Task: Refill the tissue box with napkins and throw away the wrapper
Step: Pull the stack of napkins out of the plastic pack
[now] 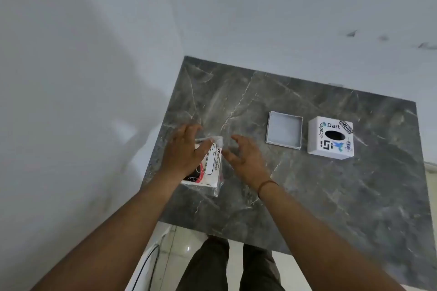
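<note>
A pack of napkins in a clear plastic wrapper [210, 168], printed "BIG TISSUES", stands at the left edge of the dark marble table [307, 196]. My left hand [182, 151] rests on top of the pack and pinches the wrapper's upper edge. My right hand [243, 156] hovers just to the right of the pack with curled, spread fingers and holds nothing. The white tissue box [331, 138], covered in stickers and with an oval slot facing up, stands at the right. Its flat white base tray [283, 130] lies beside it to the left.
White walls close in on the left and behind the table. My legs and a tiled floor show below the table's near edge, with a black cable [149, 264] at the left.
</note>
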